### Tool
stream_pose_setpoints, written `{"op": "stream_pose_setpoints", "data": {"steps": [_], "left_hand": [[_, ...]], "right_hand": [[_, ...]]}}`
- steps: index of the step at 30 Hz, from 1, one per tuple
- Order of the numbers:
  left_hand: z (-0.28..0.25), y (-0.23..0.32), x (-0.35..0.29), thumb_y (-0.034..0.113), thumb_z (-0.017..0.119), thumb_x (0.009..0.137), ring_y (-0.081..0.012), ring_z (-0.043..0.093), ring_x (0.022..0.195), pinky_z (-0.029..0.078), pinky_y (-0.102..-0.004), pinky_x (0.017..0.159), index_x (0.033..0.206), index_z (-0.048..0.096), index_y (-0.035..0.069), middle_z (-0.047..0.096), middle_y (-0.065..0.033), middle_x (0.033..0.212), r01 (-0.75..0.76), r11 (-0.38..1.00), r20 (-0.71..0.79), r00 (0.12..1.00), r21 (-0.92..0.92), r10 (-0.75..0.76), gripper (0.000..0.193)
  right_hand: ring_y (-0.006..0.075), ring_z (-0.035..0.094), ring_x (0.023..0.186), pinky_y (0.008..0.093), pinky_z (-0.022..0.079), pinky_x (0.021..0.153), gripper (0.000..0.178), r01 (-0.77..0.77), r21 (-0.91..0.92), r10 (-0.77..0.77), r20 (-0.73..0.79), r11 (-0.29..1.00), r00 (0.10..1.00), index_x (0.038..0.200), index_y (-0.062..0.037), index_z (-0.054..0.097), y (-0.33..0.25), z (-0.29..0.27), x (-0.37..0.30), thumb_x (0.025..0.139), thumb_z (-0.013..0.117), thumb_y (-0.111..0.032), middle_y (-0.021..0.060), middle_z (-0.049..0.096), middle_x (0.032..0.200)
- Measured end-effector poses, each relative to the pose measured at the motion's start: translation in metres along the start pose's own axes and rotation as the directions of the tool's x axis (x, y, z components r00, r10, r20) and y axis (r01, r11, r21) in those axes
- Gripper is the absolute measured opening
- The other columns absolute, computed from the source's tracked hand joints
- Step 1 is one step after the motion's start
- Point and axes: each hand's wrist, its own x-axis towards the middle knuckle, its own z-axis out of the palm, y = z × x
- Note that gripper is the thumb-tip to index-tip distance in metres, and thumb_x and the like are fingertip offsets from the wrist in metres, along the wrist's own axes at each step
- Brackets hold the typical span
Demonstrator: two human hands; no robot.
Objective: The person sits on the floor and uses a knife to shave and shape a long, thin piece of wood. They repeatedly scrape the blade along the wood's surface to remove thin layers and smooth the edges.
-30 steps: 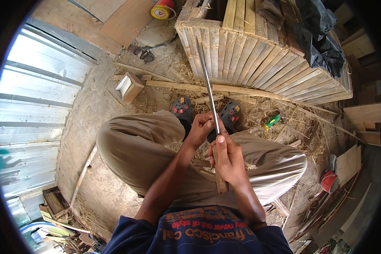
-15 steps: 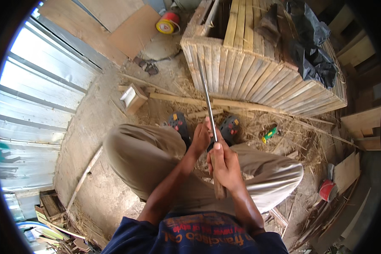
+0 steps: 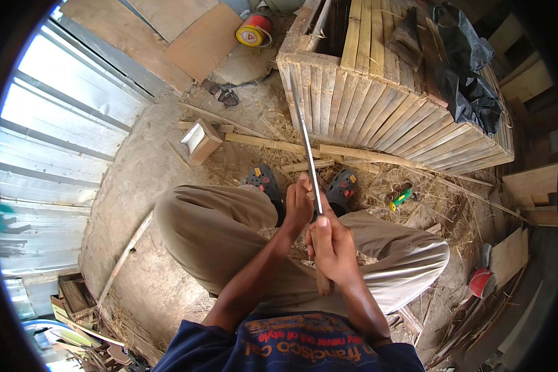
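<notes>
Watching from a distance, I take the slatted crate (image 3: 378, 118) as landmark. On its near side I see the long blade (image 3: 308, 146), tip overlapping the crate's left end in view, wooden handle (image 3: 323, 284) toward the body. The right hand (image 3: 333, 245) has its fingers clamped around that handle, thumb laid along the top. The left hand (image 3: 299, 201) is at the blade's left side, fingers curled; whether they press the metal or pinch something, I cannot tell. Blade and handle are already joined and gripped; how much work is left, I judge, the metal doesn't show. A green-handled tool (image 3: 402, 198) lies on the crate's near side, amid straw (image 3: 378, 180).
</notes>
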Motion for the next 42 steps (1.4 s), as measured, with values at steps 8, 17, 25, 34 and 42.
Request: {"op": "stream_pose_setpoints", "data": {"steps": [8, 17, 25, 34, 42], "left_hand": [[-0.008, -0.011, 0.006, 0.036, 0.038, 0.105, -0.0145, 0.045, 0.062, 0.039, -0.0324, 0.058, 0.073, 0.054, -0.001, 0.05, -0.0043, 0.064, -0.011, 0.999, 0.056, 0.998, -0.035, 0.013, 0.051], [-0.014, -0.017, 0.01, 0.038, 0.037, 0.105, -0.0146, 0.054, 0.071, 0.047, -0.0315, 0.068, 0.074, 0.052, -0.001, 0.056, -0.0056, 0.072, 0.108, 0.993, 0.151, 0.982, 0.041, -0.113, 0.052], [-0.005, -0.042, 0.018, 0.032, 0.037, 0.104, -0.0181, 0.045, 0.057, 0.037, -0.0374, 0.054, 0.075, 0.052, 0.002, 0.05, -0.005, 0.062, -0.224, 0.929, 0.01, 0.973, 0.294, 0.231, 0.045], [-0.004, -0.035, 0.021, 0.03, 0.036, 0.105, -0.0305, 0.048, 0.055, 0.036, -0.0443, 0.055, 0.07, 0.051, 0.001, 0.053, -0.0148, 0.059, -0.475, 0.749, 0.006, 0.846, 0.461, 0.533, 0.048], [0.003, -0.012, 0.01, 0.03, 0.039, 0.106, -0.0158, 0.048, 0.057, 0.041, -0.0324, 0.055, 0.077, 0.055, 0.003, 0.052, -0.0075, 0.063, -0.398, 0.859, 0.051, 0.913, 0.321, 0.404, 0.043]], "right_hand": [[0.0091, 0.053, 0.052, 0.0264, 0.047, 0.053, 0.05, 0.213, -0.024, -0.214, -0.032, 0.977, 0.976, 0.151, -0.0099, 0.037, 0.0, 0.005, 0.003, 0.106, 0.036, -0.032, 0.0017, 0.053, 0.058], [0.0067, 0.05, 0.053, 0.0243, 0.044, 0.051, 0.051, 0.073, 0.004, -0.072, -0.016, 0.997, 0.997, 0.152, -0.0069, 0.035, 0.002, 0.005, 0.008, 0.107, 0.036, -0.032, 0.0008, 0.053, 0.063], [0.0057, 0.049, 0.054, 0.0231, 0.043, 0.051, 0.051, 0.058, -0.011, -0.058, -0.023, 0.998, 0.998, 0.151, -0.0073, 0.037, 0.002, 0.003, 0.012, 0.107, 0.035, -0.033, 0.0002, 0.052, 0.064], [0.006, 0.048, 0.053, 0.0224, 0.043, 0.051, 0.054, 0.086, 0.088, -0.084, -0.026, 0.992, 0.996, 0.152, -0.0056, 0.033, 0.0, -0.001, 0.008, 0.107, 0.036, -0.034, 0.0004, 0.05, 0.064], [0.0069, 0.05, 0.053, 0.0238, 0.044, 0.051, 0.054, 0.077, 0.039, -0.076, -0.024, 0.996, 0.997, 0.151, -0.0027, 0.035, -0.001, -0.007, 0.004, 0.107, 0.033, -0.035, 0.001, 0.051, 0.062]]}}
